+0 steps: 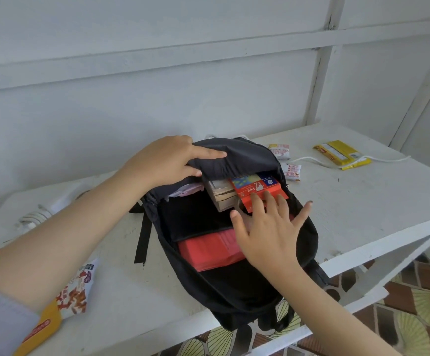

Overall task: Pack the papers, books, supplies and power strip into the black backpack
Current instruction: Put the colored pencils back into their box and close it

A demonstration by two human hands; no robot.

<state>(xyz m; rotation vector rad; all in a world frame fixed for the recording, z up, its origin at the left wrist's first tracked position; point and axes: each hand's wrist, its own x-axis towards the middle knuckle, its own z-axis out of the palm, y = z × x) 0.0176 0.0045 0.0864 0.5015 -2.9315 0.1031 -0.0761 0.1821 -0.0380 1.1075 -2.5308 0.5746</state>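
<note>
The black backpack [244, 291] lies open on the white table [357, 214]. My left hand [167, 160] grips its top flap and holds it up. My right hand [267, 227] rests with fingers spread on a red box [257, 188] standing inside the bag. Beside the box sit brown-edged books [221, 195] and some pale papers [185, 190]. A red book or folder [208, 250] lies lower in the opening. A white power strip [52, 209] with its coiled cord lies on the table behind my left forearm.
A yellow box [342, 152] lies at the back right with a white cord [309, 159] running past it. Two small red-and-white packets [282, 150] sit near the bag's top. A printed packet [77, 291] lies at the front left. Patterned floor shows below the table edge.
</note>
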